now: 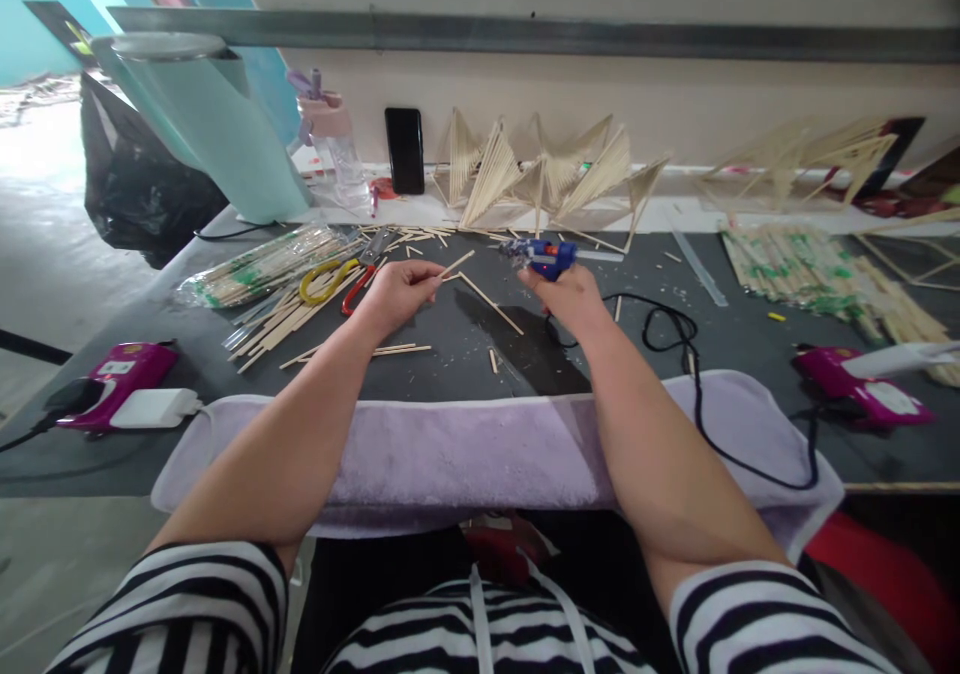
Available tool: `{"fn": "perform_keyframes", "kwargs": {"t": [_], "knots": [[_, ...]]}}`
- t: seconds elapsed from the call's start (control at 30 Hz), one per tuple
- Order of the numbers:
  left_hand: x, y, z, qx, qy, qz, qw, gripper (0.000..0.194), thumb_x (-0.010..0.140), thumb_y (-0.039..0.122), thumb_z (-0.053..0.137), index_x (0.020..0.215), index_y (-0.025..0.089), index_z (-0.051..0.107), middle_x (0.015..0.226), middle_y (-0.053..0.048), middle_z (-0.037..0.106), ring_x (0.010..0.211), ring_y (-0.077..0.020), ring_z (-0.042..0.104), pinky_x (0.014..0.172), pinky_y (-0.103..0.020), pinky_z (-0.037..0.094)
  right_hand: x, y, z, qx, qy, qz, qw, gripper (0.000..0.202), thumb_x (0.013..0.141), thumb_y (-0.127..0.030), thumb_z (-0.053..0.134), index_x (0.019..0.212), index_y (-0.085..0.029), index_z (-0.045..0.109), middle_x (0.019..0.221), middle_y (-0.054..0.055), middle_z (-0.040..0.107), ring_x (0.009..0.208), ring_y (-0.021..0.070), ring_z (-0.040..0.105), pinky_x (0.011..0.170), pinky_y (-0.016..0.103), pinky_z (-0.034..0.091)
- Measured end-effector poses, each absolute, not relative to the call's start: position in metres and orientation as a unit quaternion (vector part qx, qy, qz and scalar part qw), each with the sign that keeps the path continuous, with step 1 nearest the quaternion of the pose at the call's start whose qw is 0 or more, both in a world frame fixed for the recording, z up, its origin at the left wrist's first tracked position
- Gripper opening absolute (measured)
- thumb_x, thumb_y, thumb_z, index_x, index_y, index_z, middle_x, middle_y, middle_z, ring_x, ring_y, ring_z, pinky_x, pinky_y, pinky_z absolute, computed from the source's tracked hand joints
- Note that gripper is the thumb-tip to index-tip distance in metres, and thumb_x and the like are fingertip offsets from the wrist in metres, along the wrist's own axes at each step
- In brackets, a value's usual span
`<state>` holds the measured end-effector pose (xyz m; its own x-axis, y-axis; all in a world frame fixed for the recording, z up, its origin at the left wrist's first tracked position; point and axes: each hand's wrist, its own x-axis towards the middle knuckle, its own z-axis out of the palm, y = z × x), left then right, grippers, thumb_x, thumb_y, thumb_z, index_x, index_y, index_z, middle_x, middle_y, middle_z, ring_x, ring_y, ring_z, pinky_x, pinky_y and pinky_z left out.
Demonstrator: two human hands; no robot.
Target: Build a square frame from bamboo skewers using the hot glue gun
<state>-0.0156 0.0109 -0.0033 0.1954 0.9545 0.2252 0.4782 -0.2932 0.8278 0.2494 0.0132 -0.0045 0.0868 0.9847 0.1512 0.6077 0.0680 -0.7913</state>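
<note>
My left hand (406, 294) pinches a short wooden stick (459, 263) whose free end points up and to the right. My right hand (568, 297) is wrapped round a blue glue gun (553, 258), its nozzle end pointing left toward the stick but apart from it. A longer wooden stick (491, 304) lies on the dark table between my hands. Scissors (341, 279) with yellow and red handles lie beside my left hand, on top of loose sticks (274, 329).
Stick structures (540, 169) and a phone (405, 151) stand along the wall. Bagged sticks (795, 264) lie at right, near a black cable (694, 354). Purple power sockets (135, 374) sit at both sides. A lilac towel (472, 454) covers the front edge.
</note>
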Motion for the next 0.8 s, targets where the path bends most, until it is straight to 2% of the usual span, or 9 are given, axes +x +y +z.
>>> {"fn": "perform_keyframes", "kwargs": {"t": [0.07,0.13,0.27,0.33,0.4,0.5,0.63,0.7,0.8], "knots": [[-0.016,0.011,-0.004,0.707,0.512,0.376,0.309,0.033,0.079,0.036,0.06,0.098,0.015,0.077,0.061,0.002,0.06,0.05,-0.0069,0.043,0.049,-0.019,0.035,0.257,0.017,-0.007,-0.628,-0.57,0.318,0.424,0.026,0.083,-0.043,0.065,0.086,-0.018,0.069,0.065,0.002,0.065,0.049,0.0145,0.057,0.055,0.029,0.051],[-0.017,0.012,-0.005,0.705,0.52,0.37,0.309,0.033,0.079,0.035,0.06,0.099,0.015,0.077,0.061,0.002,0.06,0.05,-0.007,0.043,0.049,-0.019,0.035,0.266,0.022,-0.011,-0.603,-0.505,0.393,0.477,0.018,0.084,-0.035,0.066,0.086,-0.018,0.064,0.067,0.0,0.065,0.045,0.0111,0.053,0.049,0.026,0.048],[-0.017,0.012,-0.006,0.715,0.516,0.348,0.318,0.036,0.08,0.036,0.06,0.104,0.013,0.076,0.06,0.001,0.06,0.051,-0.0078,0.044,0.05,-0.02,0.036,0.282,0.032,-0.015,-0.612,-0.443,0.472,0.455,0.016,0.088,-0.029,0.063,0.079,-0.017,0.059,0.063,0.002,0.062,0.054,0.0137,0.06,0.054,0.027,0.053],[-0.016,0.012,-0.006,0.731,0.5,0.327,0.33,0.036,0.08,0.036,0.06,0.104,0.013,0.076,0.062,0.001,0.061,0.054,-0.0084,0.048,0.053,-0.02,0.038,0.289,0.034,-0.013,-0.676,-0.468,0.415,0.391,0.024,0.091,-0.034,0.058,0.076,-0.017,0.06,0.066,0.006,0.065,0.065,0.0186,0.066,0.063,0.032,0.056],[-0.016,0.011,-0.004,0.751,0.48,0.295,0.344,0.035,0.08,0.035,0.06,0.103,0.014,0.076,0.063,0.001,0.062,0.056,-0.0089,0.051,0.056,-0.02,0.041,0.296,0.033,-0.007,-0.751,-0.524,0.283,0.285,0.03,0.091,-0.041,0.058,0.075,-0.016,0.064,0.077,0.013,0.07,0.085,0.0262,0.07,0.077,0.037,0.055],[-0.015,0.008,-0.001,0.777,0.459,0.237,0.36,0.033,0.079,0.034,0.061,0.102,0.016,0.077,0.064,0.002,0.064,0.058,-0.0091,0.053,0.058,-0.02,0.043,0.303,0.028,0.003,-0.808,-0.561,0.105,0.149,0.041,0.088,-0.051,0.059,0.082,-0.013,0.071,0.103,0.022,0.071,0.107,0.0357,0.065,0.091,0.045,0.05],[-0.014,0.003,0.004,0.795,0.434,0.192,0.378,0.031,0.078,0.036,0.063,0.098,0.019,0.078,0.068,0.001,0.067,0.062,-0.0103,0.056,0.06,-0.021,0.045,0.292,0.02,0.005,-0.779,-0.595,0.022,0.195,0.03,0.089,-0.04,0.058,0.099,-0.017,0.074,0.106,0.016,0.072,0.102,0.0295,0.066,0.087,0.04,0.049],[-0.014,0.002,0.005,0.794,0.428,0.176,0.395,0.03,0.076,0.036,0.063,0.096,0.021,0.079,0.071,0.001,0.069,0.063,-0.0112,0.058,0.061,-0.021,0.045,0.274,0.017,-0.001,-0.714,-0.67,0.051,0.196,0.023,0.087,-0.035,0.061,0.095,-0.018,0.075,0.098,0.011,0.074,0.096,0.0248,0.066,0.085,0.034,0.048],[-0.017,0.003,0.006,0.789,0.425,0.141,0.42,0.027,0.074,0.035,0.063,0.092,0.023,0.079,0.074,0.0,0.071,0.064,-0.0128,0.06,0.062,-0.022,0.046,0.247,0.014,-0.012,-0.64,-0.743,0.139,0.139,0.019,0.085,-0.032,0.063,0.09,-0.019,0.076,0.091,0.007,0.075,0.087,0.0202,0.067,0.076,0.028,0.047]]}}
